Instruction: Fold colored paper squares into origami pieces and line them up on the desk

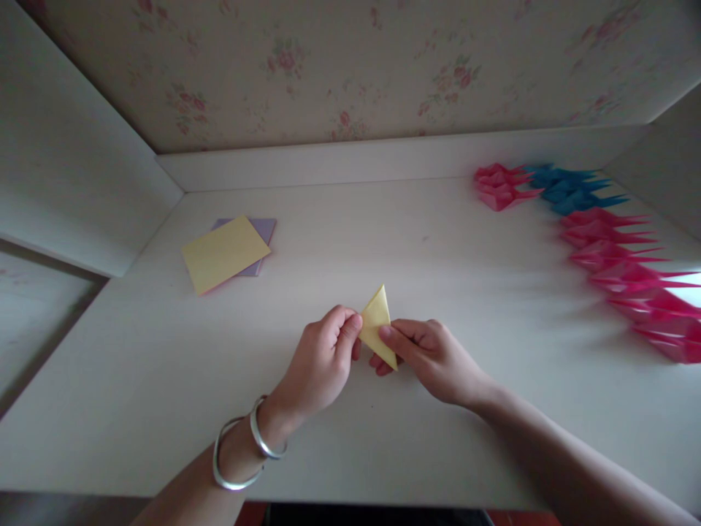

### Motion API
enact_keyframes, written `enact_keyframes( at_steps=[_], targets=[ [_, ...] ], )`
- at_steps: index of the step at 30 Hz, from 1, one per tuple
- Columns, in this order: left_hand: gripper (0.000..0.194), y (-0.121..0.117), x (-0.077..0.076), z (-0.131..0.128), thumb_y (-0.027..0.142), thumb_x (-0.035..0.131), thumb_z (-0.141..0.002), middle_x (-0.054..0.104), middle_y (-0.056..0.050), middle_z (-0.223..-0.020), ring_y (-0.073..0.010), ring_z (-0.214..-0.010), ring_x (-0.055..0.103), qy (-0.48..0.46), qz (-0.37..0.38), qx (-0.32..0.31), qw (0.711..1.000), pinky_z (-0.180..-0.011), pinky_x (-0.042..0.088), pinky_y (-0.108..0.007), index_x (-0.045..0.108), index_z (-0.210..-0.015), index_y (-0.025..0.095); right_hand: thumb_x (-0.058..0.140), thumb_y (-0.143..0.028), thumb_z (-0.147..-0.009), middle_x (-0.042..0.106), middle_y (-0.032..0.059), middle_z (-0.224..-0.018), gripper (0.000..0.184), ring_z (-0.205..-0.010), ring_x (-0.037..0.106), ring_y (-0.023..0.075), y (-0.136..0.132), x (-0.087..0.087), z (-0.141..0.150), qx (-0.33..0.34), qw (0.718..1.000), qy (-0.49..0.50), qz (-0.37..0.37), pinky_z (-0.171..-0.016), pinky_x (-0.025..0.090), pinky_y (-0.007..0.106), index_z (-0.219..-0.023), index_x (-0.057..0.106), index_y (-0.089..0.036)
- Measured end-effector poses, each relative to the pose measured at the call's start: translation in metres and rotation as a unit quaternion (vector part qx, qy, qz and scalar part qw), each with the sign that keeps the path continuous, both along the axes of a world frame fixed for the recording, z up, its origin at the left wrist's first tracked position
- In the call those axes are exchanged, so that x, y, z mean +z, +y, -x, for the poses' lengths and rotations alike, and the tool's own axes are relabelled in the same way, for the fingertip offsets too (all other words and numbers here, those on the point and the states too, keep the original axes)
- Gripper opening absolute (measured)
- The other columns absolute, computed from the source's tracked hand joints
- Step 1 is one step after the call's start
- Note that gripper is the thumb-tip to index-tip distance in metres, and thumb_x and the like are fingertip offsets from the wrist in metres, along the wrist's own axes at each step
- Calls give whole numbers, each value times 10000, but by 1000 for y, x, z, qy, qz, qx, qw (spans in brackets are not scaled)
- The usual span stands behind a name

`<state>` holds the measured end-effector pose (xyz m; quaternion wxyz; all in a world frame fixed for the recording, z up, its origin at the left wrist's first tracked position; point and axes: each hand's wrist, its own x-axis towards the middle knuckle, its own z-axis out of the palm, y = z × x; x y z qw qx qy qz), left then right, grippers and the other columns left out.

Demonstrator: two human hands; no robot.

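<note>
Pink figures (624,277) and blue figures (564,188) lined the right of the desk (339,248); sheets (225,256) lay far left. The paper (374,321), yellow and sharp-cornered, was over the near middle, pinched in the grip of left hand (326,356) and right hand (441,361).

Back wall (372,66) is covered w/ pale wallpaper, printed w/ sm. pink-red roses & green leaves. Below it, a plain white strip (328,164) is set along the rear of a wide white desktop (339,234). L side is bounded by a tall white panel (71,124), R side by a greyish one (671,153). Rm. is dimly lit; a bright patch (691,294) is seen at far R edge.
</note>
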<state>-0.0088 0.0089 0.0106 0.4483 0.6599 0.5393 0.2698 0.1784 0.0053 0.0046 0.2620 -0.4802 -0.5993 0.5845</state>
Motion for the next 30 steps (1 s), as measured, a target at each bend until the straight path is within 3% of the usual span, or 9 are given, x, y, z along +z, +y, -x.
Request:
enact_keyframes(
  at_steps=[14,20,26,30],
  targets=[
    [316,-2,-9,-2,469,416,-995,496,61,-603,-76,-461,435,-75,46,57,995,-443,322,-188,528,-847,213,501,-449,-973,744,46,-707,385,-637,731,151,-1,2,1,-3,1000,27,16,-613,560,228,-769,650,-159],
    [313,0,-10,0,448,417,-998,491,59,-603,-77,-473,439,-89,33,87,992,-446,331,-186,515,-823,207,519,-389,-974,774,52,-785,324,-712,755,154,-4,0,1,15,999,30,23,-668,580,224,-803,674,-161],
    [299,1,-9,-1,433,413,-1001,489,63,-598,-76,-459,440,-106,49,76,990,-440,343,-186,511,-834,205,508,-394,-977,775,50,-784,348,-721,748,162,-5,2,-2,12,1000,12,-3,-669,567,233,-801,693,-159],
    [302,2,-8,-2,432,397,-1006,473,70,-565,-87,-452,451,-123,62,31,990,-449,371,-194,511,-843,205,419,-462,-1005,744,27,-793,431,-731,691,150,-1,7,-5,27,997,-31,-58,-652,497,228,-825,685,-175]
  ],
)
